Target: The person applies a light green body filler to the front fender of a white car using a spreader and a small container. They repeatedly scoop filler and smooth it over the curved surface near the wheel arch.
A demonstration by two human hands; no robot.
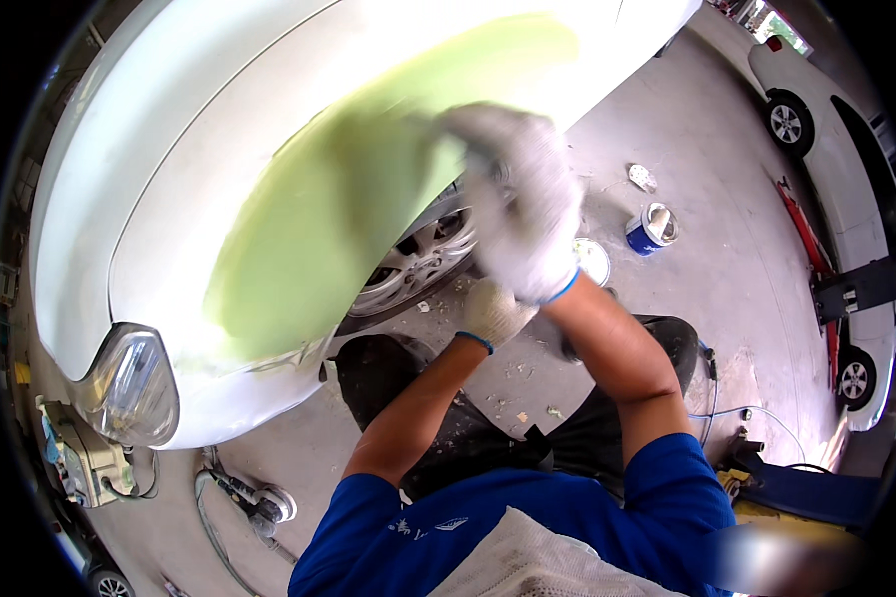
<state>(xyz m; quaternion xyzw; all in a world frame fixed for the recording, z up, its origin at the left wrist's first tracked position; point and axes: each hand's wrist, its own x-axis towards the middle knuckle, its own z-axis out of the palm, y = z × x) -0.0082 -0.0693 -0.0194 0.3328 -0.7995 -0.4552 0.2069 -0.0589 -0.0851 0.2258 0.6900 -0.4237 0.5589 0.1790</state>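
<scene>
A white car's curved panel carries a broad pale green coated patch above a silver-spoked wheel. My gloved right hand is raised at the patch's lower edge, blurred by motion, its fingers curled; whatever it grips is too smeared to name. My gloved left hand is lower, beside the wheel, partly behind the right one, with its fingers hidden. A round pale lid or plate lies on the floor just beyond the hands.
A blue-and-white tub and a small whitish disc sit on the grey floor. A sander with hose lies lower left, near a boxy machine. Another white car stands right, beside lift arms.
</scene>
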